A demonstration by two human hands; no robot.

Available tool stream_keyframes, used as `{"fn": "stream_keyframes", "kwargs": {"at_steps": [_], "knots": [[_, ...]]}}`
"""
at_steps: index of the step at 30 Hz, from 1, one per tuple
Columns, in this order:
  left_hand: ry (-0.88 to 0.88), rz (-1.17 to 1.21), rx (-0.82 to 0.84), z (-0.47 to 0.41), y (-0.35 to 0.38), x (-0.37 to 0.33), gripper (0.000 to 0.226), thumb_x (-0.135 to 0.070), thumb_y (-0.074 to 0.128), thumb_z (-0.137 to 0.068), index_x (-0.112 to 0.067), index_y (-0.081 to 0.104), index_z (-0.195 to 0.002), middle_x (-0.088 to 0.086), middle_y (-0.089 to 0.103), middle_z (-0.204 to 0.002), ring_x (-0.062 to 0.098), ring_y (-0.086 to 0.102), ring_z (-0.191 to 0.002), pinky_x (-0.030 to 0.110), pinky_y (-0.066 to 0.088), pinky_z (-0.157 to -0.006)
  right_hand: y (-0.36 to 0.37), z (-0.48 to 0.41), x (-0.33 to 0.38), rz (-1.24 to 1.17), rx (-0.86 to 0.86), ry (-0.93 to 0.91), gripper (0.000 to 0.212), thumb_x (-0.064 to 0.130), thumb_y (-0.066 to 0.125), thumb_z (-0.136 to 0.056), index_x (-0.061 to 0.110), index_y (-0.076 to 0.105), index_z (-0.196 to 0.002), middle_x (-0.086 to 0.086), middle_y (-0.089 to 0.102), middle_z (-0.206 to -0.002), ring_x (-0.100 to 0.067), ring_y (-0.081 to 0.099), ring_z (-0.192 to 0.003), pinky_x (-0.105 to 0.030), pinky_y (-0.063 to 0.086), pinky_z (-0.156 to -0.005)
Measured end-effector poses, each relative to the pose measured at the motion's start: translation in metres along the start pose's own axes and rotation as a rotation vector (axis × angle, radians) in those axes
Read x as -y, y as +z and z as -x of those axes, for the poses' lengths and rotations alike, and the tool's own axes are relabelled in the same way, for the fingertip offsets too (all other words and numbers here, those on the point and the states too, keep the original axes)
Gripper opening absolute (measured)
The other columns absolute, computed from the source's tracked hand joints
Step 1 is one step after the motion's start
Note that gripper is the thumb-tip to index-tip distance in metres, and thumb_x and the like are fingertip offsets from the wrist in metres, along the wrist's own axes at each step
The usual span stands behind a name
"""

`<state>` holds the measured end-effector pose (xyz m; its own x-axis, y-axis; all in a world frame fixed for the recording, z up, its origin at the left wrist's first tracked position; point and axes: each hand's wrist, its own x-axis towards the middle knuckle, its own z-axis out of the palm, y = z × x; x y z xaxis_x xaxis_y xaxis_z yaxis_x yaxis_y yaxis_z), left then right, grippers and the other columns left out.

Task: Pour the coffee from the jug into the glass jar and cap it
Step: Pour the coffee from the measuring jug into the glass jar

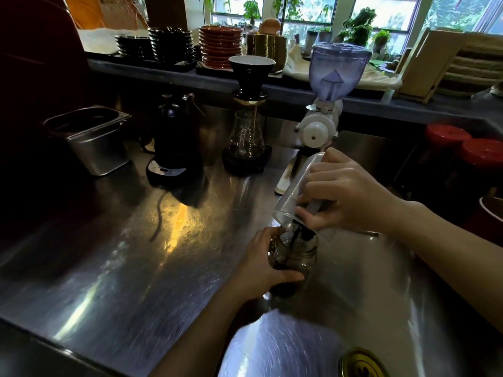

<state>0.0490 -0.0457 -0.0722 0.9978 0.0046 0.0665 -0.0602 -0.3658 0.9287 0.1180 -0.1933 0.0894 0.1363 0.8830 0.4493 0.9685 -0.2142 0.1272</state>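
Two bare arms reach over a wide steel desk (114, 268) that fills the lower half of the frame. The right arm enters from the right edge and slopes up-left to the right hand (345, 194), just right of centre, wrist bent down. Its grip is wrapped closed around a clear plastic jug (292, 194), fingers curled over the handle side, tipping the jug steeply so its rim points down-left. A thin dark stream of coffee (295, 236) falls from the rim into the glass jar (298, 254), which sits directly beneath, slightly below centre. The left arm rises from the bottom edge to the left hand (261, 268), whose grip closes around the jar's left side, thumb across the front. The jar's base is hidden by that hand and shadow, so the fill level is hard to judge. At the bottom right corner a gold lid (362, 363) lies on the desk, cut off by the frame edge. Behind, in the upper centre, stand a white grinder (321, 123), a dripper on a glass server (247, 126) and a black kettle (174, 137).
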Motion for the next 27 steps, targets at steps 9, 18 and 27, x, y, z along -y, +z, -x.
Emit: {"fn": "stream_keyframes", "kwargs": {"at_steps": [9, 18, 27], "knots": [[-0.007, 0.038, 0.006, -0.0013, 0.0002, 0.0029, 0.079, -0.032, 0.088, -0.054, -0.041, 0.041, -0.116, -0.005, 0.049, -0.126, 0.014, 0.049, -0.118, 0.037, 0.045, -0.1, -0.0005, 0.0032, 0.0027, 0.03, -0.058, -0.099, 0.025, 0.023, 0.059, -0.081, 0.008, 0.066, -0.063, -0.006, 0.064, -0.058, -0.02, 0.056, -0.054, -0.032, 0.038, -0.07], [-0.028, 0.017, 0.035, -0.0003, -0.0012, 0.0012, 0.08, -0.032, 0.088, -0.057, -0.067, 0.03, -0.1, -0.02, 0.039, -0.117, 0.01, 0.043, -0.117, 0.028, 0.036, -0.096, 0.0012, 0.0052, 0.0021, 0.038, -0.086, -0.119, 0.026, 0.023, 0.059, -0.081, 0.006, 0.067, -0.063, -0.007, 0.067, -0.06, -0.023, 0.059, -0.055, -0.045, 0.049, -0.067], [-0.002, -0.02, 0.015, 0.0008, -0.0006, 0.0002, 0.079, -0.042, 0.085, -0.053, -0.066, 0.03, -0.104, -0.007, 0.046, -0.129, 0.014, 0.046, -0.119, 0.036, 0.041, -0.103, 0.0053, 0.0086, 0.0052, 0.077, -0.092, -0.19, 0.024, 0.02, 0.062, -0.083, 0.008, 0.066, -0.062, -0.005, 0.063, -0.057, -0.022, 0.057, -0.054, -0.039, 0.046, -0.064]]}}
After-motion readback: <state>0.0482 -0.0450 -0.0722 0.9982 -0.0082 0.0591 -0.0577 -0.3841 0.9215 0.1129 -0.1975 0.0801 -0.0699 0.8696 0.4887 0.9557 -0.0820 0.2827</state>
